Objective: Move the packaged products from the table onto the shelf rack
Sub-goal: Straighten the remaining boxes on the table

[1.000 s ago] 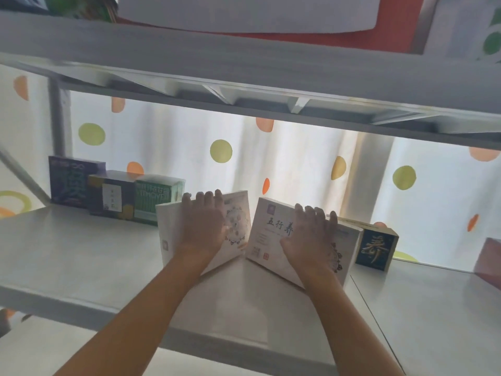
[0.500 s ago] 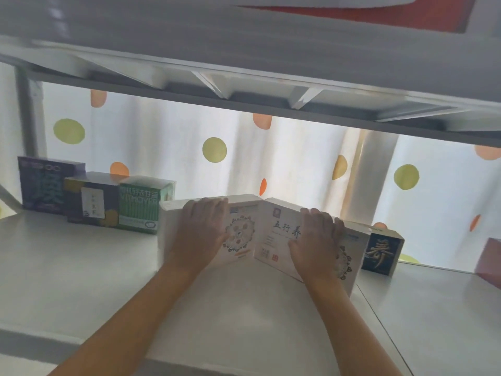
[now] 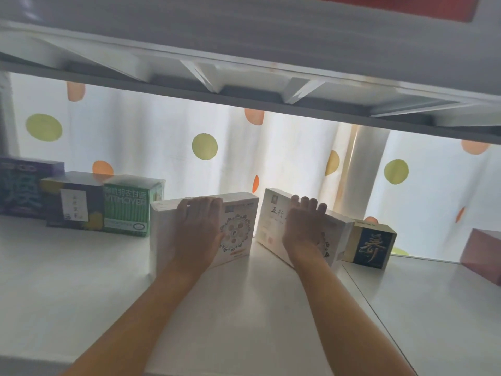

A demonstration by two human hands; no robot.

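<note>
Two white packaged boxes stand upright side by side on the white shelf (image 3: 81, 280). My left hand (image 3: 199, 229) lies on the front of the left white box (image 3: 240, 234), its fingers hooked over the top edge. On the right white box (image 3: 271, 221), which carries printed characters, my right hand (image 3: 303, 229) holds the same way, fingertips over the top. A narrow gap separates the two boxes. The right box stands turned at an angle, its far end close to a navy and gold box (image 3: 371, 245).
To the left stand a green box (image 3: 127, 204), a dark box with a white label (image 3: 73, 202) and a purple box (image 3: 21, 185). A pink box (image 3: 482, 253) sits at the far right. The upper shelf (image 3: 244, 50) hangs low overhead; a dotted curtain (image 3: 162, 131) is behind.
Both white boxes slid farther back on the shelf under my hands and stand straighter. Their near corners, touching before, now have a gap between them.
</note>
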